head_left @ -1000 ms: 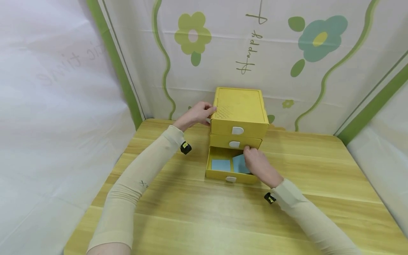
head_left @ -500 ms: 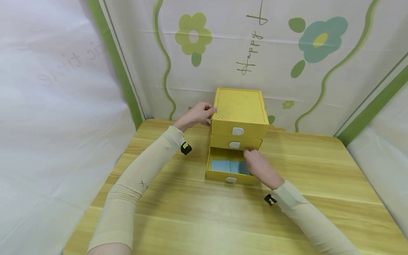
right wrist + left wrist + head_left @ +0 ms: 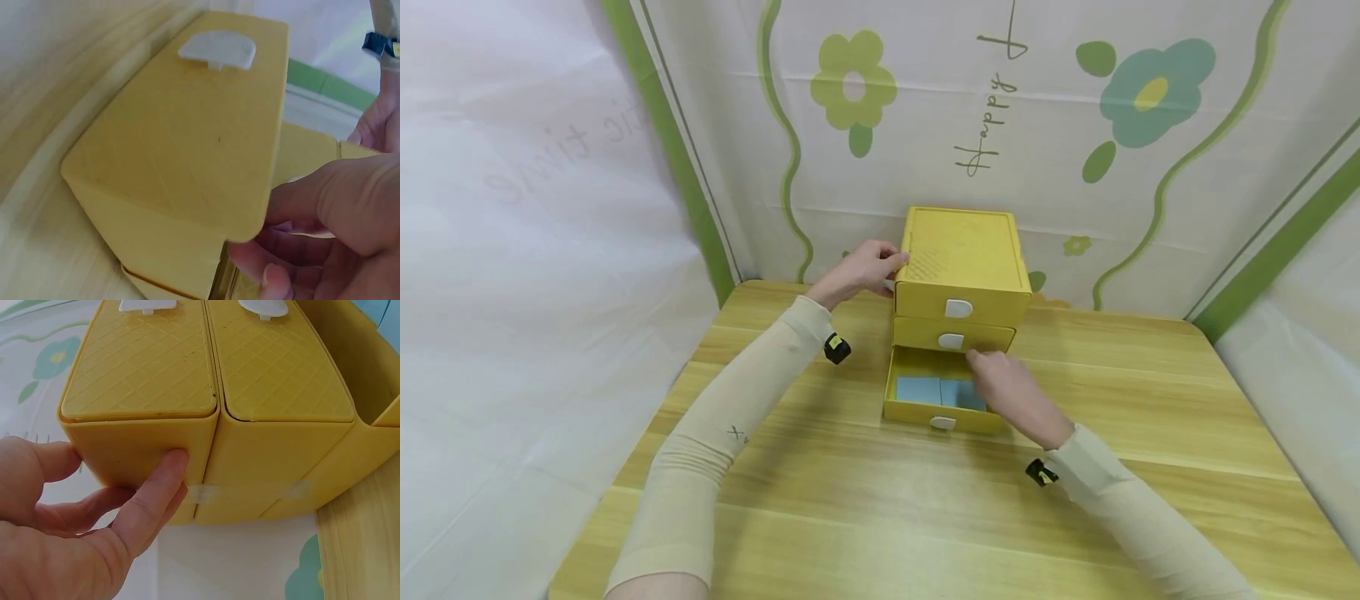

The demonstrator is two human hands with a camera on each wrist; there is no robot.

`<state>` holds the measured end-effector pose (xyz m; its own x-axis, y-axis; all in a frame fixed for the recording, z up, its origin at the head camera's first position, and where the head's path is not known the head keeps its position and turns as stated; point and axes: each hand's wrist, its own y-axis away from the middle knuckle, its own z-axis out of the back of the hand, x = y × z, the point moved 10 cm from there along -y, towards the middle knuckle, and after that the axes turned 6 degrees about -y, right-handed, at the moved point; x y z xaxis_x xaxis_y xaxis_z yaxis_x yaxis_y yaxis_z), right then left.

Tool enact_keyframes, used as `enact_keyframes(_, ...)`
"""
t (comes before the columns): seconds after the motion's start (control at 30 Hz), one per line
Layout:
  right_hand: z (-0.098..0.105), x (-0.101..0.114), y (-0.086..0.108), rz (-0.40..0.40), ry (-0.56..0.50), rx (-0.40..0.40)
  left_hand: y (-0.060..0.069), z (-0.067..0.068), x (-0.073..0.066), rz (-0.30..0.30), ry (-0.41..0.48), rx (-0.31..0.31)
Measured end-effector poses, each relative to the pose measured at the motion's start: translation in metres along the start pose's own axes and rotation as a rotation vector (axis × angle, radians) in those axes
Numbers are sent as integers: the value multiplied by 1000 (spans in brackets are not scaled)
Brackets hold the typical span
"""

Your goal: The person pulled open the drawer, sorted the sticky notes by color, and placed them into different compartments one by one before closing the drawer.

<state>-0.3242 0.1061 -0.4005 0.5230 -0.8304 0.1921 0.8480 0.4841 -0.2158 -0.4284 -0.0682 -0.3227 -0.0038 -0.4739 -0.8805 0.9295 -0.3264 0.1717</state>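
Observation:
A yellow cabinet (image 3: 966,246) with three stacked drawers stands at the back of the table. Its bottom drawer (image 3: 912,412) is pulled out, and two light blue square sheets (image 3: 918,390) lie flat in it, side by side. My left hand (image 3: 865,268) rests against the cabinet's upper left side, its fingertips (image 3: 177,461) touching the yellow wall in the left wrist view. Over the open drawer's right side is my right hand (image 3: 1011,392), fingers loosely bent. In the right wrist view this hand (image 3: 359,212) shows nothing in its grasp; some fingers are partly hidden behind the drawer front.
The cabinet stands on a wood-grain table (image 3: 865,508). Behind it hangs a white curtain (image 3: 925,125) printed with flowers and lettering. White tabs (image 3: 951,341) stick out from the drawer fronts.
The right-hand blue sheet was tilted up under my right fingers a second ago; now it lies flat beside the other. My right hand has shifted slightly left; the left hand stays put.

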Motion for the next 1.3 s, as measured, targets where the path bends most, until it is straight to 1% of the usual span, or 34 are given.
enact_keyframes(0.17, 8, 20, 11, 119, 157, -131, 0, 1, 0, 6, 19, -2)
enact_keyframes(0.3, 11, 36, 22, 203, 213, -220, -1, 1, 0, 8, 13, -9)
enact_keyframes(0.37, 13, 43, 28, 229, 219, -238, -1, 2, 1, 9, 13, -12)
enact_keyframes(0.47, 13, 56, 34, 280, 218, -235, 0, 1, 1, 8, 14, -13)
enact_keyframes(0.57, 10, 69, 41, 348, 199, -200, 0, 1, 1, 6, 14, -13)
enact_keyframes(0.67, 3, 82, 49, 433, 207, -166, 0, 1, 1, 5, 9, -17)
enact_keyframes(0.73, -3, 90, 55, 503, 260, -154, 0, 1, 1, 5, 6, -17)
enact_keyframes(0.83, -16, 99, 65, 615, 373, -144, 0, 0, 0, 0, 2, -12)
enact_keyframes(0.9, -24, 104, 72, 687, 457, -161, 0, 0, 0, 0, -1, -10)
enact_keyframes(0.97, -32, 107, 77, 735, 511, -178, 0, 0, 1, 0, 1, -11)
enact_keyframes(1.07, -40, 112, 83, 789, 554, -225, 0, 0, 2, 4, 3, -11)
enact_keyframes(1.17, -45, 117, 87, 816, 582, -258, 0, 0, 1, 7, 8, -11)
enact_keyframes(1.23, -50, 119, 87, 815, 615, -250, 0, 0, 1, 8, 11, -14)
enact_keyframes(1.3, -56, 119, 87, 802, 661, -223, 0, 1, 2, 12, 24, -16)
